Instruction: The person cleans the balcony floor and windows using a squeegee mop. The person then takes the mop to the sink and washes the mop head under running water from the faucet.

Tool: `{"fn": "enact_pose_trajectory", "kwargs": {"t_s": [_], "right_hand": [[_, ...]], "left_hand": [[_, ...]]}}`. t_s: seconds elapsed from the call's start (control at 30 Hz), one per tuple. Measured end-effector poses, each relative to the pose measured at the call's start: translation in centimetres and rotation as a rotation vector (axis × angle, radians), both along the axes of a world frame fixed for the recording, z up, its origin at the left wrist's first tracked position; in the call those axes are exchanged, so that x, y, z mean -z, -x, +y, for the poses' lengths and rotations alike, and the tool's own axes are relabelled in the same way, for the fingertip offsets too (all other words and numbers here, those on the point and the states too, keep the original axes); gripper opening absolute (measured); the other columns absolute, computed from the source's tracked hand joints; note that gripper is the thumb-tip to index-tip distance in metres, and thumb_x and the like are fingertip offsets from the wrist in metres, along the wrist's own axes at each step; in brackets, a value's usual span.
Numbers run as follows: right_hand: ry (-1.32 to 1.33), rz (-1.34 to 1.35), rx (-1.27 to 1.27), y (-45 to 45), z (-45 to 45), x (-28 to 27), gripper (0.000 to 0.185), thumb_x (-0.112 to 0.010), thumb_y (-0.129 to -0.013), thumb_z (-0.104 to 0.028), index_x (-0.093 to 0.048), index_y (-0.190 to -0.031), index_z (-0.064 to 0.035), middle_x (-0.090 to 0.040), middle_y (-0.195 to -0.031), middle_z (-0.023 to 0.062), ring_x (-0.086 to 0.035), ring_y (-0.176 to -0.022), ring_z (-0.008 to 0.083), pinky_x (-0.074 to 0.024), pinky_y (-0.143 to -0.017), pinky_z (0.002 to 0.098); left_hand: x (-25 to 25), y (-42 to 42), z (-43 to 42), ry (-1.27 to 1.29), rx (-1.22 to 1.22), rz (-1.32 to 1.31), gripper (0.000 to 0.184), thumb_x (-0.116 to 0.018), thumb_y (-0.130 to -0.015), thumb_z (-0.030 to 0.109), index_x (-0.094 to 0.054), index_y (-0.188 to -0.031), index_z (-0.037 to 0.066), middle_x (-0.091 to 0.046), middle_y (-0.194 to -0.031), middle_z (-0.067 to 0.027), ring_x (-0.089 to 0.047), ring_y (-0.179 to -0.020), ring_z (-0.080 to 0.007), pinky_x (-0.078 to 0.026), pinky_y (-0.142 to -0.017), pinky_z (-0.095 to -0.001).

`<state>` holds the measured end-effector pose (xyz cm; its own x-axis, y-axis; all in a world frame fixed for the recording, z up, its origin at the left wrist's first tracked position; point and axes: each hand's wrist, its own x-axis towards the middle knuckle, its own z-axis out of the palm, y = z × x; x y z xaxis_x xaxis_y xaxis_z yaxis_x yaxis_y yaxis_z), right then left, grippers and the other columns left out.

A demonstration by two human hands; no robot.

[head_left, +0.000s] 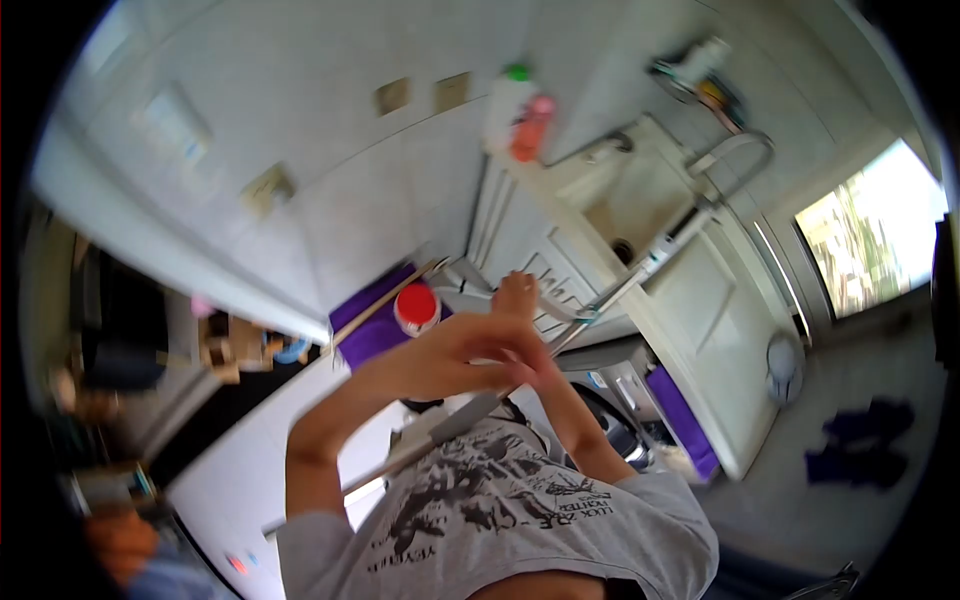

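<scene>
My left hand (497, 352) is curved, thumb apart from the fingers, over my right forearm; motion blur softens its outline. I see nothing held in it. Beyond it, my right hand (517, 294) is closed, its inner side hidden, near a white strap-like piece (465, 291). What it grips, if anything, I cannot make out. A long pole (465, 420) with a grey section runs diagonally in front of my shirt, passes beneath my forearms and reaches towards the sink. Left of my right hand is a red-lidded white tub (418, 306) on a purple surface (368, 342).
A sink (640, 185) with a pale counter (712, 300) is at the right, above a front-loading washing machine (605, 415). Bottles (510, 110) stand at the sink's far corner. A thin wooden stick (385, 303) lies by the tub. Purple cloths (862, 440) are at far right.
</scene>
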<state>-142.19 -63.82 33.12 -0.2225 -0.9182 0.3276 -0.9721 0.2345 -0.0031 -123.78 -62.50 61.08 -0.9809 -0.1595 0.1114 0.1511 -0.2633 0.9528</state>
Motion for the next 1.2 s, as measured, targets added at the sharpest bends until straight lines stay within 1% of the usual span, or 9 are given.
{"fn": "enact_pose_trajectory", "kwargs": {"t_s": [0.13,0.17,0.23,0.3,0.33,0.47,0.83,1.07,1.2], "right_hand": [[-0.096,0.036,0.096,-0.8,-0.2,-0.9,0.024,-0.050,-0.064,-0.023,-0.055,-0.077,-0.0033,-0.049,-0.083,0.0099,-0.041,-0.089,0.0218,-0.0264,-0.083,0.0334],[-0.077,0.023,0.157,-0.9,-0.1,-1.3,0.024,-0.050,-0.064,-0.023,-0.055,-0.077,-0.0033,-0.049,-0.083,0.0099,-0.041,-0.089,0.0218,-0.0264,-0.083,0.0334],[-0.098,0.236,0.108,-1.3,0.3,-1.9,0.027,-0.050,-0.064,-0.025,-0.055,-0.079,-0.0033,-0.049,-0.083,0.0084,-0.040,-0.089,0.0216,-0.0258,-0.083,0.0331],[-0.053,0.257,0.112,-1.0,0.3,-1.9,0.026,-0.050,-0.064,-0.025,-0.055,-0.078,-0.0038,-0.049,-0.083,0.0075,-0.039,-0.089,0.0210,-0.0259,-0.083,0.0327],[-0.010,0.290,0.067,-0.9,0.5,-1.9,0.025,-0.049,-0.064,-0.025,-0.055,-0.077,-0.0042,-0.049,-0.082,0.0066,-0.039,-0.089,0.0205,-0.0260,-0.083,0.0324],[-0.095,0.272,0.031,1.9,-0.8,-0.5,0.023,-0.047,-0.064,-0.023,-0.056,-0.075,-0.0056,-0.049,-0.082,0.0054,-0.039,-0.090,0.0193,-0.0263,-0.082,0.0314],[-0.287,0.536,0.000,10.0,-1.5,-1.2,0.026,-0.046,-0.066,-0.021,-0.057,-0.083,-0.0040,-0.048,-0.085,0.0079,-0.039,-0.092,0.0249,-0.0230,-0.090,0.0442],[-0.224,0.403,0.233,12.5,-0.9,-2.8,0.035,-0.044,-0.072,-0.029,-0.052,-0.093,-0.0021,-0.045,-0.103,0.0116,-0.029,-0.110,0.0271,-0.0130,-0.096,0.0428],[-0.170,0.030,0.476,15.9,2.0,-0.8,0.035,-0.045,-0.073,-0.031,-0.051,-0.096,-0.0055,-0.044,-0.107,0.0121,-0.028,-0.112,0.0262,-0.0139,-0.095,0.0421]], "left_hand": [[20.1,-2.1,1.9,0.402,-0.355,-0.499,0.030,-0.056,-0.074,0.015,-0.045,-0.100,0.003,-0.051,-0.097,-0.0061,-0.046,-0.094,-0.0143,-0.037,-0.079,-0.0250],[23.4,-3.2,3.2,0.460,-0.319,-0.621,0.052,-0.060,-0.069,0.036,-0.043,-0.103,0.001,-0.050,-0.094,-0.0128,-0.048,-0.090,-0.0200,-0.039,-0.076,-0.0304],[22.7,-2.9,6.4,0.278,-0.185,-0.849,0.059,-0.061,-0.066,0.039,-0.041,-0.104,-0.002,-0.051,-0.091,-0.0153,-0.049,-0.089,-0.0207,-0.039,-0.077,-0.0312],[21.3,-1.8,7.1,0.469,-0.203,-0.782,0.057,-0.061,-0.066,0.038,-0.042,-0.100,-0.004,-0.054,-0.081,-0.0137,-0.052,-0.078,-0.0188,-0.041,-0.069,-0.0294],[22.0,-1.7,6.7,0.236,-0.081,-0.877,0.047,-0.060,-0.067,0.032,-0.044,-0.094,-0.003,-0.053,-0.070,-0.0083,-0.051,-0.062,-0.0145,-0.040,-0.056,-0.0263],[20.5,-1.4,7.5,0.142,-0.134,-0.804,0.034,-0.060,-0.068,0.022,-0.045,-0.089,-0.001,-0.048,-0.061,-0.0034,-0.044,-0.051,-0.0098,-0.035,-0.046,-0.0217],[20.5,-1.4,8.1,0.291,-0.116,-0.801,0.054,-0.060,-0.064,0.026,-0.041,-0.105,-0.003,-0.051,-0.093,-0.0180,-0.050,-0.085,-0.0233,-0.039,-0.073,-0.0303],[22.5,-1.9,8.9,0.354,-0.162,-0.765,0.047,-0.058,-0.065,0.027,-0.042,-0.097,-0.003,-0.050,-0.088,-0.0194,-0.050,-0.083,-0.0271,-0.038,-0.071,-0.0314],[23.2,-1.7,8.8,0.326,-0.127,-0.749,0.050,-0.058,-0.064,0.029,-0.041,-0.098,-0.004,-0.050,-0.088,-0.0207,-0.050,-0.082,-0.0274,-0.038,-0.070,-0.0319]]}}
